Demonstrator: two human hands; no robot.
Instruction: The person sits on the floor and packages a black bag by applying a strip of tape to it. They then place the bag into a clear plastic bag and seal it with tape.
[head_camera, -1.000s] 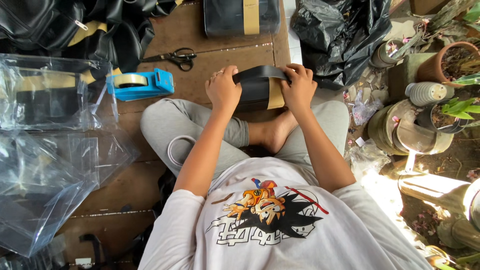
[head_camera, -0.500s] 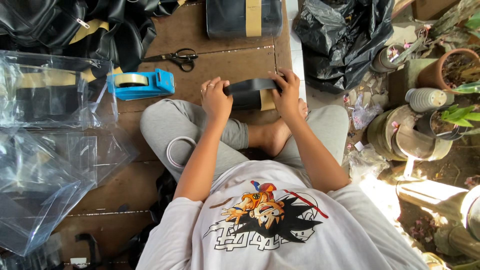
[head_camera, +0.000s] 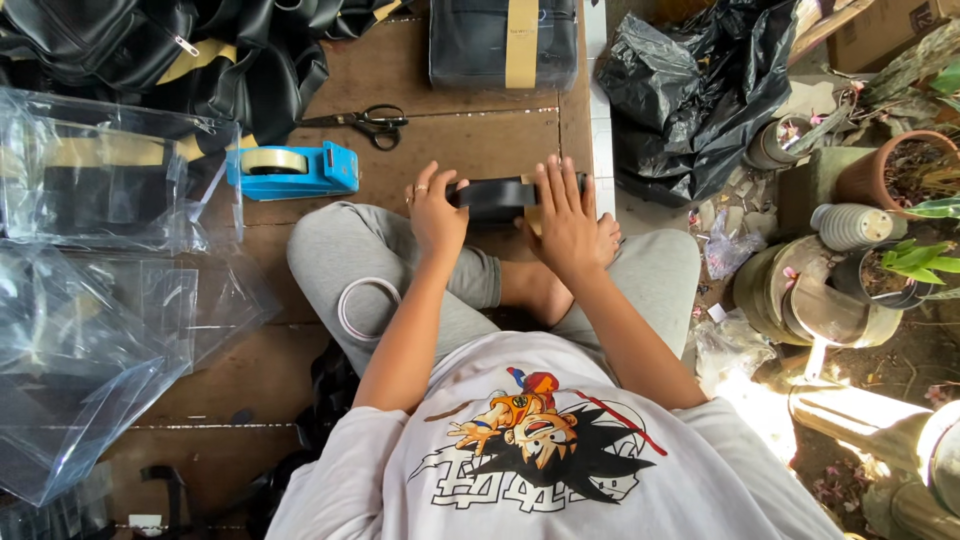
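The person sits cross-legged on a brown cardboard floor (head_camera: 480, 150). A bare tape ring (head_camera: 368, 308) rests on the grey trouser leg, nearer the body than the left hand's grip.

The left hand (head_camera: 436, 212) curls its grip around the left end of a flat black bag (head_camera: 497, 194), thumb and fingers pinching the edge. The right hand (head_camera: 566, 222) lies spread and flat on the bag's right end, pressing it down without closing on it. The bag lies on the cardboard just beyond the crossed legs, between the two hands.

Left of the left grip sits a blue tape dispenser (head_camera: 297, 170), and further left lie clear plastic sleeves (head_camera: 95, 300). Beyond the grips, black-handled scissors (head_camera: 368, 122) rest on the cardboard. Farther on lies a packed black bag with a tan tape strip (head_camera: 505, 40). A crumpled black plastic sack (head_camera: 690, 90) sits beyond and right of the right grip, with potted plants (head_camera: 900, 175) further right.
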